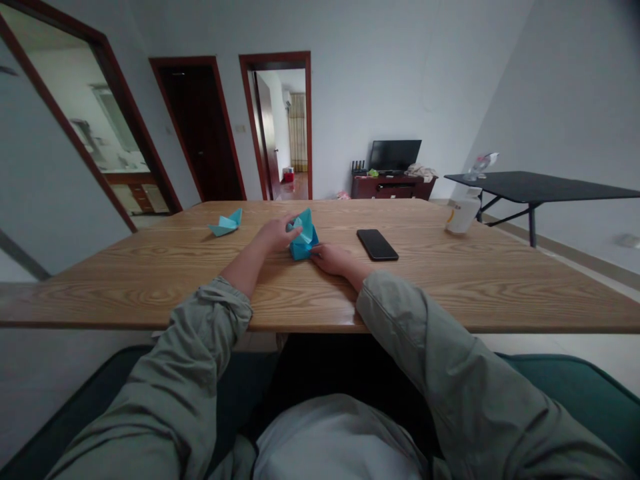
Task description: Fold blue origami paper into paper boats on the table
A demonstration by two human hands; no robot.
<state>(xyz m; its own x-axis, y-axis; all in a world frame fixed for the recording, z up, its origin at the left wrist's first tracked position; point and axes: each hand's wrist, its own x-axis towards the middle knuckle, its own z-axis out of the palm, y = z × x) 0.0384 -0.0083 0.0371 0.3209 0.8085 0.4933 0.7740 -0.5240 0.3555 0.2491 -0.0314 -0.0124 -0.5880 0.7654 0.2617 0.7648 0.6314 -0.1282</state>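
Right hand (336,259) is well in from the table (300,303)'s near edge, fingers pinching the folded blue paper (302,249) low on its right; left hand (275,236) grasps its left side. Paper sits mid-table, phone (377,245) to its right. Paper boat (227,224) toward far left corner, bottle (461,216) near far right.

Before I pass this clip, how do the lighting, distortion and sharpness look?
In the head view, light is dim and soft, brighter around the distant beige curtain; in the head view, wide-angle distortion slants the reddish-brown wooden doorframe at far left; in the head view, fine creases on the folded blue paper look soft.
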